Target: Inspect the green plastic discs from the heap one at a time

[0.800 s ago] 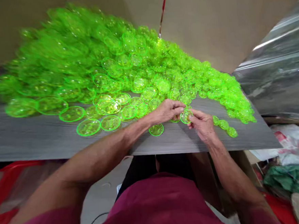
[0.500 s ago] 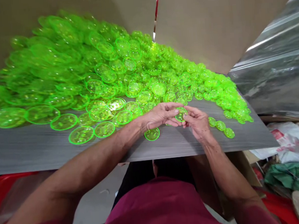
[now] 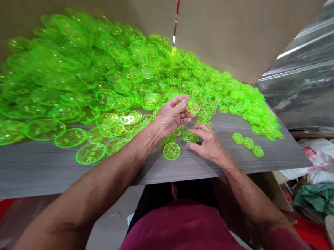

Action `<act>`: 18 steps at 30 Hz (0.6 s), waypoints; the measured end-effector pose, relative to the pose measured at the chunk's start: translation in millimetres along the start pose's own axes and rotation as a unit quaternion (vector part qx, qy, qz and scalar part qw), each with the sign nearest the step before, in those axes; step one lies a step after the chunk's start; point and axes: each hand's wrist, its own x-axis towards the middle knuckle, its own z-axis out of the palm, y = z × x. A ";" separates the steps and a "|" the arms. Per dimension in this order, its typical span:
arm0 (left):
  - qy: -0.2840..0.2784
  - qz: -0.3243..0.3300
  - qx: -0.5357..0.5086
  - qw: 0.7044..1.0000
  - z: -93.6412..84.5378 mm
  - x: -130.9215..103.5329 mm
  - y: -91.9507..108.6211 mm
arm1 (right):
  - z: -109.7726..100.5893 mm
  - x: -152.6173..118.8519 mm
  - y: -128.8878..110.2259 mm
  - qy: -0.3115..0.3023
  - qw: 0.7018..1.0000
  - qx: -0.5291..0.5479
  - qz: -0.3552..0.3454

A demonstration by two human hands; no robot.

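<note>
A big tan board (image 3: pixel 219 22) fills the back, and the grey tabletop (image 3: pixel 286 154) runs out in front of it. Piled up along the table is a sloping heap (image 3: pixel 94 61) of clear green discs, highest on the left and thinning off to the right; it looks much the same as it did a moment ago. Shiny plastic sheeting (image 3: pixel 309 80) hangs on the right, and the person stands close up to the near edge in a maroon shirt (image 3: pixel 174 235). Low on the right, a white bag (image 3: pixel 321 160) sits by a green bundle (image 3: pixel 323 198).

The hands are where things have changed. Half a second ago they met around one disc — now they've parted. The left hand (image 3: pixel 173 116) has gone up toward the front of the heap, thumb and fingertips pinching a raised disc (image 3: pixel 192 106). The right hand (image 3: pixel 210 143) has let go and sits lower, fingers and thumb spread apart, with a flat disc (image 3: pixel 190 136) lying on the table just by the gap between them.

Past the right hand, a row of three discs (image 3: pixel 248 142) lies on the table as before. Nearer the edge, below the left hand — one front disc (image 3: pixel 171 151), flat and in plain sight.
</note>
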 end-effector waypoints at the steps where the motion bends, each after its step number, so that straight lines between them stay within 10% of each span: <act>1: 0.002 -0.001 0.002 1.000 0.6 -0.1 0.0 | 3.8 2.7 -2.4 -0.009 0.999 -0.033 -0.005; 6: 0.018 0.007 -0.004 1.000 4.9 -1.2 0.4 | 12.3 13.5 -5.8 -0.033 0.997 -0.069 0.006; 11: 0.030 0.016 -0.008 0.999 5.2 -0.7 -0.1 | -0.2 4.6 -0.8 0.076 0.976 0.160 0.127; 18: 0.034 -0.010 0.007 0.999 8.1 -3.8 -5.9 | -28.2 -14.4 8.4 0.085 0.729 0.611 0.296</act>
